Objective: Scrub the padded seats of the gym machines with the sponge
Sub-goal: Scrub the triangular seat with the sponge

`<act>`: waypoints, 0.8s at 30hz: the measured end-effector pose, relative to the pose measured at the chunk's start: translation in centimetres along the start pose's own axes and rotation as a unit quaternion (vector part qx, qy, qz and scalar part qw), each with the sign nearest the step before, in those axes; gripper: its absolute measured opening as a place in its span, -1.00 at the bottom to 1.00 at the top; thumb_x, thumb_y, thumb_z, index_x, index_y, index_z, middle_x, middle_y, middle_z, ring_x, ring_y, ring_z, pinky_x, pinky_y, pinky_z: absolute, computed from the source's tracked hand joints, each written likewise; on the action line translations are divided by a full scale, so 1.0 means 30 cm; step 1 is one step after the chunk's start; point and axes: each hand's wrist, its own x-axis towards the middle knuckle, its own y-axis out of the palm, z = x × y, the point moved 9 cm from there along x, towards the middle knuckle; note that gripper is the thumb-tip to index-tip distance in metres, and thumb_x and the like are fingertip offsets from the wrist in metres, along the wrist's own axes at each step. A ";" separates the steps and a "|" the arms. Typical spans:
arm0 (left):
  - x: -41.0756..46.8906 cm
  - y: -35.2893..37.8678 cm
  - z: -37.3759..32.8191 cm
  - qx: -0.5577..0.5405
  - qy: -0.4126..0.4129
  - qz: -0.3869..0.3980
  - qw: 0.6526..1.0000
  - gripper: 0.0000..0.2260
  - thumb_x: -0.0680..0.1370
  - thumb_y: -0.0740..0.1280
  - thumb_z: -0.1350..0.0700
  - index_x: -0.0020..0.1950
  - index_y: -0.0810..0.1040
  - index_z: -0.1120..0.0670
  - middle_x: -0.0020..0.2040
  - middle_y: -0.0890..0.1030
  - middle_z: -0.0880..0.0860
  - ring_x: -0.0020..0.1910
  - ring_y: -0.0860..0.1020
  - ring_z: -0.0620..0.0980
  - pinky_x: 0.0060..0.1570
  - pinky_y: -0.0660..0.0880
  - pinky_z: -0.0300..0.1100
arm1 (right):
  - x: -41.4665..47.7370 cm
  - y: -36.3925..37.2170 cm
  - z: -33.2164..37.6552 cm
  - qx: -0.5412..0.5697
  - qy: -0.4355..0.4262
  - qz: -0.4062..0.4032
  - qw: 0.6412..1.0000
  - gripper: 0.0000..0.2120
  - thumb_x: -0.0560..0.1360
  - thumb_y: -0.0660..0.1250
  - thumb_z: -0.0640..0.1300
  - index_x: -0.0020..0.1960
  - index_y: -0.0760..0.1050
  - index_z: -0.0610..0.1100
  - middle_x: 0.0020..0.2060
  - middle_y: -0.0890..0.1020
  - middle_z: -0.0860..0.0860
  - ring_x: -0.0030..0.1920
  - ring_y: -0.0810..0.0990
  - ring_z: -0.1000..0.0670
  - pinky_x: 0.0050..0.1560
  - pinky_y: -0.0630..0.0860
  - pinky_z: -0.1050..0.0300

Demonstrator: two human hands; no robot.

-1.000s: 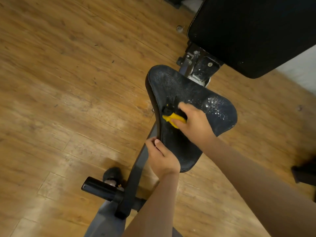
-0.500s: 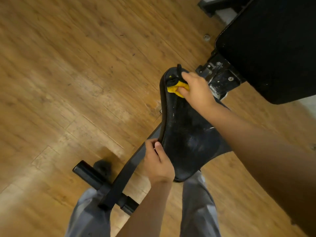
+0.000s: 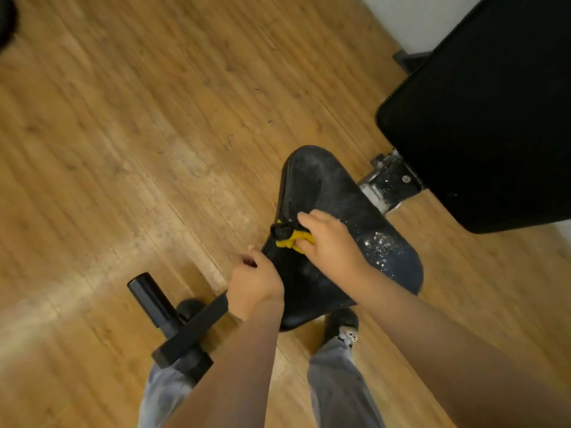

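Yellow sponge, dark scourer face outward, lay at left edge of padded seat, about midway along it. Right hand covered sponge, fingers curled round it, pressing down. Left hand gripped seat's near-left rim, fingers folded over edge; judged bracing.

Sponge judged light, soft, squashy, likely wet: hold across back, push with palm. Seat cover looked vinyl-like over firm padding. White suds flecks on right lobe, probably slick there. Seat mounted on black frame bar; steady by rim. Black back pad beyond, apart from seat.
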 end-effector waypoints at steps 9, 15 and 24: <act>0.023 0.007 0.016 0.046 -0.015 -0.038 0.998 -0.67 0.59 0.02 -0.26 -0.12 0.42 -0.09 -0.30 0.48 -0.04 -0.24 0.50 0.06 -0.26 0.39 -0.11 | 0.444 -0.105 -0.156 -0.003 0.095 -0.090 0.991 -0.69 0.51 0.30 -0.22 0.25 0.48 -0.17 0.06 0.56 -0.17 0.07 0.52 -0.18 -0.04 0.46 -0.01; 0.019 0.002 0.004 0.060 -0.017 -0.054 0.997 -0.65 0.59 0.02 -0.26 -0.12 0.43 -0.07 -0.32 0.46 -0.04 -0.29 0.44 0.03 -0.36 0.26 -0.16 | 0.254 -0.056 -0.121 -0.006 -0.012 -0.033 0.999 -0.68 0.48 0.37 -0.22 0.21 0.49 -0.25 -0.05 0.53 -0.18 0.00 0.53 -0.21 -0.08 0.48 -0.07; 0.017 0.000 0.011 0.059 -0.023 -0.064 0.996 -0.65 0.59 0.03 -0.24 -0.18 0.41 -0.06 -0.32 0.49 -0.03 -0.32 0.46 0.02 -0.35 0.31 -0.16 | 0.546 -0.141 -0.360 0.024 0.125 -0.071 0.989 -0.87 0.52 0.32 -0.17 0.04 0.53 -0.18 -0.11 0.59 -0.11 -0.12 0.51 -0.09 -0.21 0.30 0.15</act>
